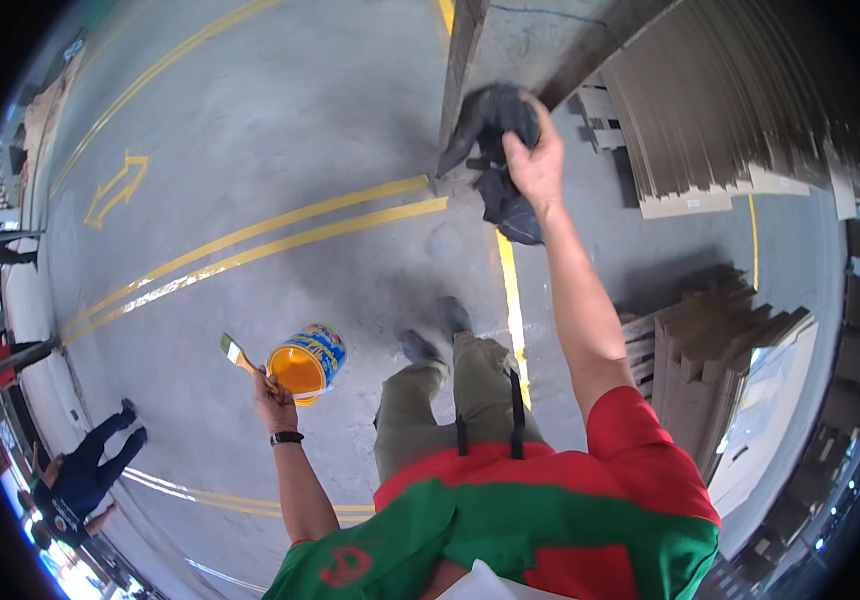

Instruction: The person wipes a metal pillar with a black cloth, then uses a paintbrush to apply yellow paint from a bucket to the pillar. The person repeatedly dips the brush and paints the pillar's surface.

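My left hand (pixel 275 408) is closed around the handle of a paintbrush (pixel 240 357), its bristles pointing up and to the left. Right beside that hand hangs or stands a bucket (pixel 322 347) with a blue patterned outside and a bright yellow-orange inside. A pale bail seems to run from the bucket to the same hand, but the grip on it is unclear. My right hand (pixel 538 165), arm stretched far forward, grips a dark cloth (pixel 512 205). The cloth is bunched against the foot of a metal post (pixel 462 75), with part of it drooping below my fingers.
Stacked flat cardboard (pixel 730 100) lies at the far right, and more cardboard (pixel 705 365) on a pallet nearer. Yellow lines (pixel 280 228) and a double arrow (pixel 117 188) mark the grey floor. Another person (pixel 90 480) in dark clothes is at the lower left.
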`<control>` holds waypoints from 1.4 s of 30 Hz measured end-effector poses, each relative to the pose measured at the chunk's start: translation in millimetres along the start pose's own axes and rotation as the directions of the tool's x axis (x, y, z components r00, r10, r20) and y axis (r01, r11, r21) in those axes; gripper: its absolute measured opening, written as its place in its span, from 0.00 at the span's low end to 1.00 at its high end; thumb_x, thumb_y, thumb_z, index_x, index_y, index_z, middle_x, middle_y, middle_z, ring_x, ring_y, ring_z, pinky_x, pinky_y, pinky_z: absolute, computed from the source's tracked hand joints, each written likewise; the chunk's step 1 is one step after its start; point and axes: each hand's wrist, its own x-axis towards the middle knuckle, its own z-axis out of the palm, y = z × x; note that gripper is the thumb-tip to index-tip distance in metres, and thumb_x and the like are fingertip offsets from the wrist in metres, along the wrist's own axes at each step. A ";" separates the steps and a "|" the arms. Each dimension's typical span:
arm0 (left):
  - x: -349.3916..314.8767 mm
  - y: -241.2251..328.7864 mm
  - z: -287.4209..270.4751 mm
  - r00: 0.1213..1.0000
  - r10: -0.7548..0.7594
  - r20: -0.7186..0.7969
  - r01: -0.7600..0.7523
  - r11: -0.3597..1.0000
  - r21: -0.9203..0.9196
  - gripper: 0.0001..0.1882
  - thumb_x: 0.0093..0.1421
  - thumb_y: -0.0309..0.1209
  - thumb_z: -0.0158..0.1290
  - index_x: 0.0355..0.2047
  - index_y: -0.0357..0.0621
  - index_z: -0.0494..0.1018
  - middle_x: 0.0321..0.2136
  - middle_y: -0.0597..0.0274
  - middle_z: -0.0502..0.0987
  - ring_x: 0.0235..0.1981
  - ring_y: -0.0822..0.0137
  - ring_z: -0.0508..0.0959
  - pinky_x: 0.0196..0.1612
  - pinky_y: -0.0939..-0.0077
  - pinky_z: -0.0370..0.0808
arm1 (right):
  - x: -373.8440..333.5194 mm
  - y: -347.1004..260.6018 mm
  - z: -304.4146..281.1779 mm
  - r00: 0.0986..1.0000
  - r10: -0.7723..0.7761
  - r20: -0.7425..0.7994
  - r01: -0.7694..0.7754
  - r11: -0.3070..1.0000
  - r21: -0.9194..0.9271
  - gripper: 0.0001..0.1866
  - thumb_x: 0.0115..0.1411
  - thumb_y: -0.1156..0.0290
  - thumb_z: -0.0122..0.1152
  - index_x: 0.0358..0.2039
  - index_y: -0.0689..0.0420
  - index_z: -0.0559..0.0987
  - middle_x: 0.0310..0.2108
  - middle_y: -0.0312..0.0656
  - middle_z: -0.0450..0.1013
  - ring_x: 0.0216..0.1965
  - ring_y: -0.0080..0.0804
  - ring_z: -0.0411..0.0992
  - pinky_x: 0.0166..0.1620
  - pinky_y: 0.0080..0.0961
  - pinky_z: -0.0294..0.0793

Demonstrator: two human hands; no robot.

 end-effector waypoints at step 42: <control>141.2 -66.5 -31.3 0.897 0.433 -0.085 -0.428 0.901 0.069 0.14 0.71 0.43 0.52 0.50 0.50 0.74 0.24 0.75 0.74 0.15 0.83 0.61 0.16 0.86 0.53 | -165.1 342.7 48.6 0.960 0.127 0.251 -0.105 0.989 -0.100 0.32 0.52 0.76 0.62 0.60 0.54 0.72 0.54 0.56 0.74 0.57 0.53 0.73 0.60 0.37 0.72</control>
